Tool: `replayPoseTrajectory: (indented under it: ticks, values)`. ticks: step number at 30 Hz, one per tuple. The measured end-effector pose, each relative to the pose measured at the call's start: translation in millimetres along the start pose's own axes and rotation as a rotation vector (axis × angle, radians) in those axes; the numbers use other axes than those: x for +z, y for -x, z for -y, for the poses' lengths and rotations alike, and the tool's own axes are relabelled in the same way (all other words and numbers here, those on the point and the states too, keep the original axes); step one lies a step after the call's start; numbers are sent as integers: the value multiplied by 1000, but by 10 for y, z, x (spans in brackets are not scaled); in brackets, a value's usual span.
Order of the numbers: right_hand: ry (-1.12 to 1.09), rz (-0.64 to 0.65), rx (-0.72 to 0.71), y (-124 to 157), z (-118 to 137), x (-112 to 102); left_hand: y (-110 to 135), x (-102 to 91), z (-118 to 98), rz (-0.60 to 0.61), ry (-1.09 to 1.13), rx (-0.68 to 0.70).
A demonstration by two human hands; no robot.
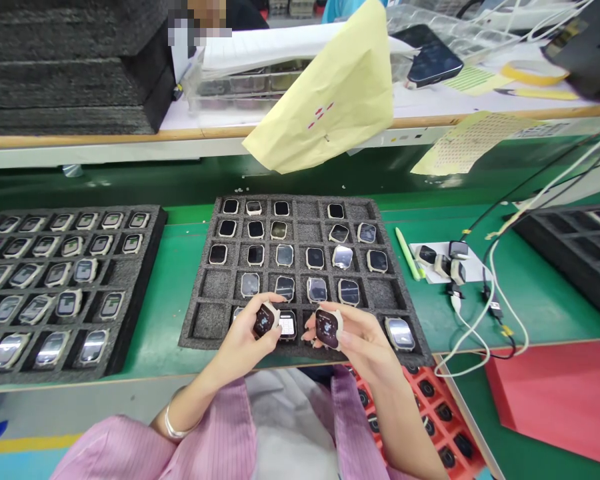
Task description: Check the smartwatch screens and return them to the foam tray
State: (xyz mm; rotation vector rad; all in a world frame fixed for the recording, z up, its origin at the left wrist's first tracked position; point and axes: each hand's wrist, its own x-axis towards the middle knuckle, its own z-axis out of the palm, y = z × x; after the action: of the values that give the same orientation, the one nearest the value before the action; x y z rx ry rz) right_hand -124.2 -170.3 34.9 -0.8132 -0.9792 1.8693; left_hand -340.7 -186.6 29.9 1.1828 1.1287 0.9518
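My left hand is closed around a smartwatch case with a dark, lit screen and a pale frame. In my right hand is a second smartwatch case, also pale-framed with its screen lit. Both hands are just above the near edge of a black foam tray, whose compartments hold several more watch cases, such as a watch case in the middle. Another watch case with a white lit screen shows beside my left thumb. My hands hide part of the front row.
A second foam tray of watch cases lies at left. On the right are a green pen, several small watch-like pieces on white paper, and white cables. A yellow paper hangs from the shelf. Below the table edge sits a red tray.
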Motion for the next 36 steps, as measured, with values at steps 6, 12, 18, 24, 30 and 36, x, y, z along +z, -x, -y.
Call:
replayPoseTrajectory:
  ticks: [6,12,18,24,30,36]
  values:
    - [-2,-22,-3,4,10,-6,-4,-14,-33,-60,19,22]
    - [8,-23,-17,36,57,30,24,-33,-8,-51,63,87]
    - [8,22,-13,23,55,54,14,-24,-13,-44,15,39]
    - [-42,18,32,-6,65,62,-14,-4,-1,36,123,-52]
    - [-102,5,95,-32,0,47,-38,-51,12,120,370,-61]
    - [-88,-19,78,-35,-72,68,-30,-92,-12,120,465,-117]
